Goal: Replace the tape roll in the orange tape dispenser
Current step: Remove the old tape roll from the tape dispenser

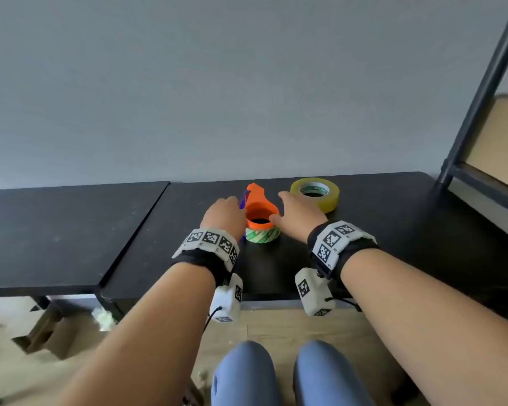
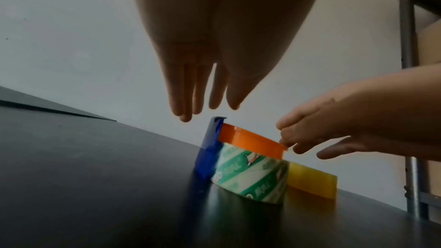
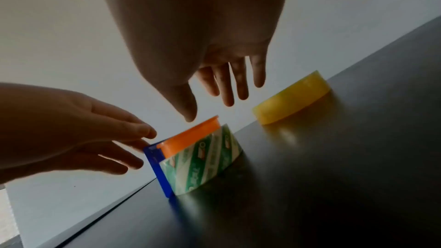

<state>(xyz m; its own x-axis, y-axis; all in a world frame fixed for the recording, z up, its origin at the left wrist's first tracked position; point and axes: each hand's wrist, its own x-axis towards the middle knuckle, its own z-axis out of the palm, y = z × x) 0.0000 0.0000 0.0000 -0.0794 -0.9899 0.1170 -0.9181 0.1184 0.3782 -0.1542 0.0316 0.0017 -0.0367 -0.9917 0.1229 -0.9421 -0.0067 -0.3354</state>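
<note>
The orange tape dispenser (image 1: 258,210) lies on the black table (image 1: 393,224), its hub sitting in a green-and-white striped roll (image 1: 262,235) with a blue blade guard (image 2: 209,150) at its left. A fresh yellow tape roll (image 1: 315,194) lies flat to the back right. My left hand (image 1: 226,213) hovers over the dispenser's left side, fingers straight, tips just above the blue guard. My right hand (image 1: 296,213) reaches in from the right, fingers spread, the thumb at the orange rim (image 3: 193,137). Neither hand grips anything.
A second black table (image 1: 56,230) adjoins on the left. A dark metal shelf frame (image 1: 481,98) with cardboard stands at the right edge. The wall runs close behind the dispenser. My knees are below the table's front edge.
</note>
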